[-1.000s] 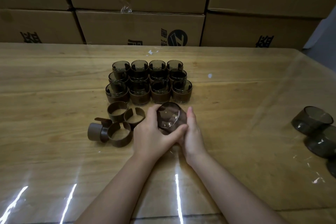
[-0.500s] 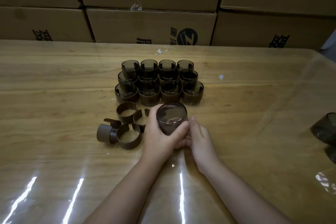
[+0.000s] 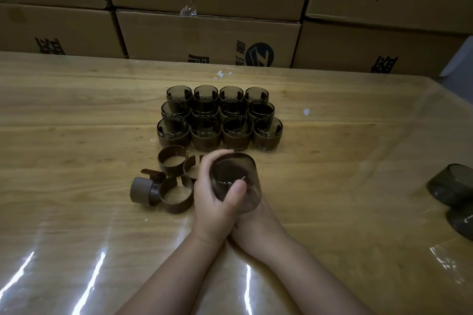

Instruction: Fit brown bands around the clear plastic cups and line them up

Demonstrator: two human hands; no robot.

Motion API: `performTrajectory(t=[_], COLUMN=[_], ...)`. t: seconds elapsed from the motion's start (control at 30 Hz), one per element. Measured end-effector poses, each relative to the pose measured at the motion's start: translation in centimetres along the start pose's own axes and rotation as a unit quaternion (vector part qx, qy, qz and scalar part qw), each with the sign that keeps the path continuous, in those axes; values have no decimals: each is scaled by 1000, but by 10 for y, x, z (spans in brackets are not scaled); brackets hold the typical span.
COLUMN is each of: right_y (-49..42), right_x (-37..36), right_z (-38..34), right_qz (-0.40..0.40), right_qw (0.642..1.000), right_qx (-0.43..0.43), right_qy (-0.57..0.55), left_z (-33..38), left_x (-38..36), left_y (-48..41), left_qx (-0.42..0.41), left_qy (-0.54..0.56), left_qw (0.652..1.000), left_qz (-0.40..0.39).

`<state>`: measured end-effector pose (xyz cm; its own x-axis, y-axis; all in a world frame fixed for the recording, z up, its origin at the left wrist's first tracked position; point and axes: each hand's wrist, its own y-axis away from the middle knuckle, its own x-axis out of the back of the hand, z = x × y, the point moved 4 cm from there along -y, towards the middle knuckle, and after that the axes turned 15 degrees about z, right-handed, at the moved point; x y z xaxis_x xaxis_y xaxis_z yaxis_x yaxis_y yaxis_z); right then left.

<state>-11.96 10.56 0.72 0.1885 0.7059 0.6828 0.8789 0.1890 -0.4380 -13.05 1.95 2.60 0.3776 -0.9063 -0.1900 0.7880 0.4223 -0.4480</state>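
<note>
Glossy wooden worktop [image 3: 76,161] backed by stacked cartons [image 3: 204,33]
Left hand [image 3: 215,204] fingers wrap the clear cup [image 3: 245,169] mid-worktop; right hand [image 3: 258,227] beneath, fingers hidden; banded cups [image 3: 206,133] just behind; loose bands [image 3: 176,194] beside; bare cups [image 3: 450,184] at the right edge; bare wood stretches left.

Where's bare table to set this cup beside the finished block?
Bare table lies right of the banded cups, up to the unbanded cups at the right edge, and left of the block. Crowded: loose bands fill the front-left.
</note>
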Motion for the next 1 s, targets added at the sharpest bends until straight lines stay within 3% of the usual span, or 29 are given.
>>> performTrajectory(t=[0.27, 0.43, 0.57, 0.7, 0.83, 1.0], right_y=[-15, -16, -6, 7, 4, 6], right_x=[-6, 14, 46, 58, 68, 67], right_z=[7, 23, 50, 62, 44, 31], right_qz=[-44, 89, 209, 260, 335, 316], right_qw=[997, 985, 971, 946, 941, 945], right_qx=[-18, -100, -110, -160, -10, 88], right_qy=[-60, -112, -43, -110, -45, -9], left_z=[11, 4, -5, -13, -24, -30], left_x=[-1, 3, 0, -5, -7, -6], left_y=[6, 3, -2, -6, -6, -7], left_qx=[-74, -67, 29, 127, 234, 245], left_qy=[-27, -18, -24, -1, 32, 2], left_qw=[997, 997, 999, 991, 970, 968], left_qz=[-23, 19, 6, -35, -57, -46])
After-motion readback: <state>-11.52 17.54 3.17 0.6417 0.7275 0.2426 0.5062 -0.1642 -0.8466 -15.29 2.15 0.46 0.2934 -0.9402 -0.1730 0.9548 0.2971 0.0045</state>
